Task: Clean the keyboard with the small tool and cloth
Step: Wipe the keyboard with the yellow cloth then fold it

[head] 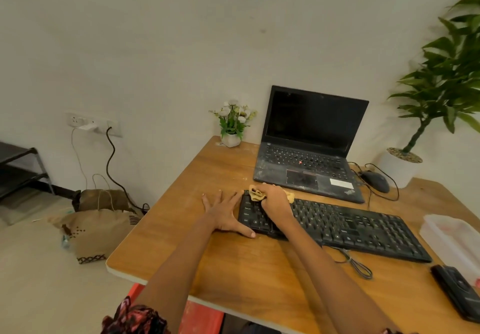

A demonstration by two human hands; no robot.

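A black wired keyboard (350, 225) lies slanted across the wooden desk (220, 261). My right hand (276, 201) grips a bunched tan cloth (255, 194) and presses it onto the keyboard's left end. My left hand (226, 212) lies flat on the desk with fingers spread, its thumb against the keyboard's left front corner. The small tool cannot be made out for certain.
A dusty black laptop (309, 149) stands open behind the keyboard, with a black mouse (375, 180) to its right. A small flower pot (231, 140) sits at the back edge. A clear plastic box (454, 240) and a black device (458, 290) lie at the right.
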